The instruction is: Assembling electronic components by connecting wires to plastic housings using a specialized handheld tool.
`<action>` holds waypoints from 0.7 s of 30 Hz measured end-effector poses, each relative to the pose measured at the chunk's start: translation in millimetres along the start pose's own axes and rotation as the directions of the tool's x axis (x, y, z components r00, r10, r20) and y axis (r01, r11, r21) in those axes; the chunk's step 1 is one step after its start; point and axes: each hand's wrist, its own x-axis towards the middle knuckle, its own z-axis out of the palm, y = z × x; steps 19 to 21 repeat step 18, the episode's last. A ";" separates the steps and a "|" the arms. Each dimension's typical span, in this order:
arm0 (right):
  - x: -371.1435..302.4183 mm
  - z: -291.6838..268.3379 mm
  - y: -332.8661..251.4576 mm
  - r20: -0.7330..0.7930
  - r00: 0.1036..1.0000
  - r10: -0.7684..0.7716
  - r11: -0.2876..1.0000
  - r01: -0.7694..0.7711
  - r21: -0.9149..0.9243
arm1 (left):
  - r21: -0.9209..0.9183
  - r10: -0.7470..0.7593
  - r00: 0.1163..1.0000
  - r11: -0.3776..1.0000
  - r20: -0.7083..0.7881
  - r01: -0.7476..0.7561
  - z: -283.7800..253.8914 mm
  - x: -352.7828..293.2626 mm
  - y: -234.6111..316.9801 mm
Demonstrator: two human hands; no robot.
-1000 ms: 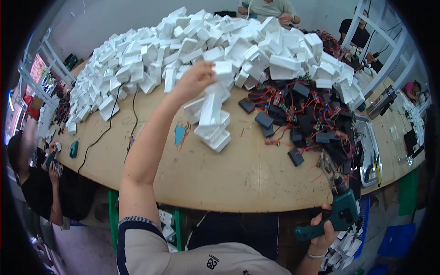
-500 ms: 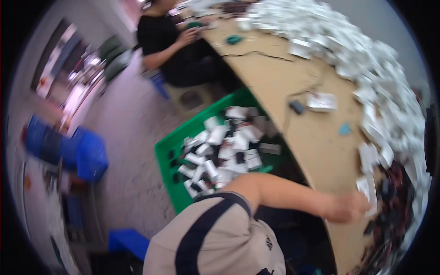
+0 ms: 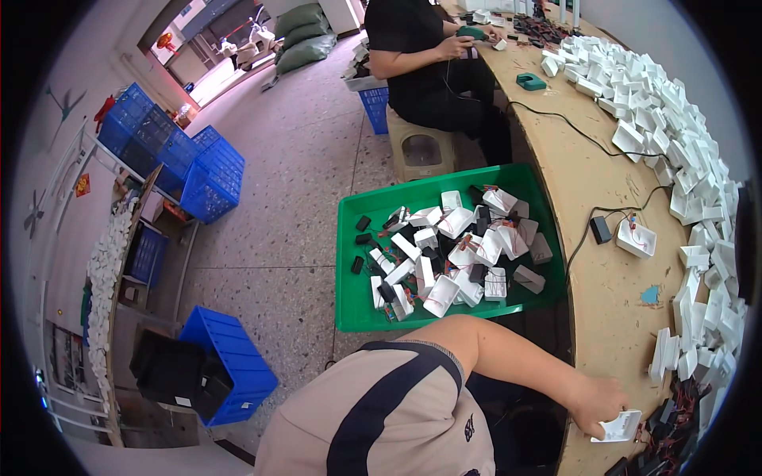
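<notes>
At the lower right, my left hand (image 3: 599, 406) reaches across to the table, its fingers closed on the edge of a shallow white plastic case (image 3: 619, 426). The case lies at the tabletop, its hollow side showing. Right beside it is a dark heap of small black parts with red and black wires (image 3: 667, 420). A few white cases (image 3: 663, 355) stand just beyond my hand. My right hand does not show.
A green bin (image 3: 349, 313) beside the table (image 3: 591, 317) holds white cases and wired black parts. White cases (image 3: 659, 107) pile along the table's far side. A cable and an open white case (image 3: 636, 239) lie mid-table. Another person (image 3: 413, 55) sits working beyond. Blue crates (image 3: 218, 178) stand left.
The view has turned, so the bin and table appear farther right. My left hand, blurred by motion before, now sits lower in the picture, with the white case under its fingers.
</notes>
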 end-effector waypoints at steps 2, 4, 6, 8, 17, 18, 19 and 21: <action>-27.8 -3.9 17.1 0.004 1.000 0.025 1.000 -0.025 -0.002 | 0.011 -0.048 0.998 0.999 -0.049 0.049 10.2 4.3 4.0; -44.6 -2.1 28.5 0.000 1.000 0.030 0.999 -0.030 0.032 | 0.017 -0.098 0.990 0.995 -0.101 0.100 26.0 10.2 4.4; -40.8 2.0 28.3 -0.008 0.999 0.042 0.997 -0.041 0.067 | -0.096 -0.162 0.965 0.985 -0.206 0.145 43.6 17.2 1.5; -8.8 19.9 14.2 -0.119 0.992 0.050 0.994 -0.037 0.107 | -0.133 -0.188 0.963 0.977 -0.190 0.165 51.1 19.1 -3.1; -38.6 23.0 35.1 0.723 0.446 0.528 -0.574 -0.440 0.690 | 0.127 0.209 0.955 0.974 -0.210 -0.185 70.2 43.3 -25.3; -51.5 59.3 55.3 0.754 0.453 0.476 -0.602 -0.457 0.655 | 0.095 0.245 0.917 0.969 -0.315 -0.226 84.3 42.6 -46.9; -51.5 59.3 55.3 0.754 0.453 0.476 -0.602 -0.457 0.655 | 0.095 0.245 0.917 0.969 -0.315 -0.226 84.3 42.6 -46.9; -51.5 59.3 55.3 0.754 0.453 0.476 -0.602 -0.457 0.655 | 0.095 0.245 0.917 0.969 -0.315 -0.226 84.3 42.6 -46.9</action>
